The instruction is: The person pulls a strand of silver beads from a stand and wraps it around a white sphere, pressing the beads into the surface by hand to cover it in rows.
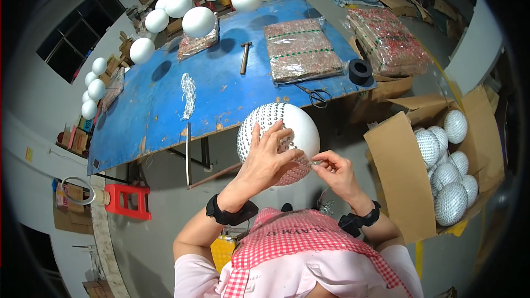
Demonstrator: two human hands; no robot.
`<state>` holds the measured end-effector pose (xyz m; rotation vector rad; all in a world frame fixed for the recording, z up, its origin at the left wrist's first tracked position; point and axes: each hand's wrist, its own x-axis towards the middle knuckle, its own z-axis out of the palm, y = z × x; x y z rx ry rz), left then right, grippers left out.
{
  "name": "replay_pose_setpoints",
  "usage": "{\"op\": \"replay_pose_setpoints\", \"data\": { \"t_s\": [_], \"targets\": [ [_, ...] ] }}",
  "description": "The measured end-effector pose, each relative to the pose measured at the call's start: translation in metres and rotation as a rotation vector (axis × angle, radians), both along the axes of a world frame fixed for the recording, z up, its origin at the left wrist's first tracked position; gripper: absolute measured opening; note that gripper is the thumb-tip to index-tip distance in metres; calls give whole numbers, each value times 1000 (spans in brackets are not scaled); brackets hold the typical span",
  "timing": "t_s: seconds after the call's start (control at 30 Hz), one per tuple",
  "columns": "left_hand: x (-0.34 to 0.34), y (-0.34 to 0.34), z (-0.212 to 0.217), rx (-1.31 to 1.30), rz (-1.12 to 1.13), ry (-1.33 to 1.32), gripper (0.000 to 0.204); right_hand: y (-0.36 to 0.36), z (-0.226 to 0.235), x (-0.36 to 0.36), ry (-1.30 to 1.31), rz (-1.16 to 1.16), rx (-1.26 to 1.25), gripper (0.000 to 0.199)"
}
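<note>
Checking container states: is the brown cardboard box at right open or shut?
Open: its brown flaps spread outward, exposing silvery textured balls inside.

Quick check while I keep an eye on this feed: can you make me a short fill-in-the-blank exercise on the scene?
1. The hand spread over the partly beaded ball is the person's ____ hand.
2. The top of the worktable is mostly coloured ____.
3. The stool on the floor is coloured ____.
4. In the picture, the scissors lie lower and to the ____ of the hammer.

Missing words, in order: left; blue; red; right.
</note>
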<state>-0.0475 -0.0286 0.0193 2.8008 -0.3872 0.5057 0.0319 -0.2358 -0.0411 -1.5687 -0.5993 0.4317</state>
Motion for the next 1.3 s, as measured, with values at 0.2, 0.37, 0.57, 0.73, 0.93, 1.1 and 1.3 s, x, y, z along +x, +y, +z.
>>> {"op": "replay_pose_setpoints", "data": {
  "t_s": [0.2,0.37,0.57,0.73,0.93,1.1,1.3],
  "targets": [
    [4,8,-3,38,44,-121,37,5,11,3,-552,-49,3,19],
    [6,14,-3,-88,21,-87,36,13,19,2,-746,-130,-90,15],
    [6,17,-2,-45,-36,-18,44,24,16,-1,-683,-184,-50,13],
    [3,16,0,-55,-76,54,56,23,19,0,-874,-205,-161,11],
    [1,16,-8,-4,-71,17,60,28,10,-2,-575,-227,-215,10],
    [1,16,-8,48,-61,6,57,28,7,6,131,-92,13,9],
    [1,15,-10,-12,-65,-39,47,27,16,5,423,-55,64,8]
  ]
}}
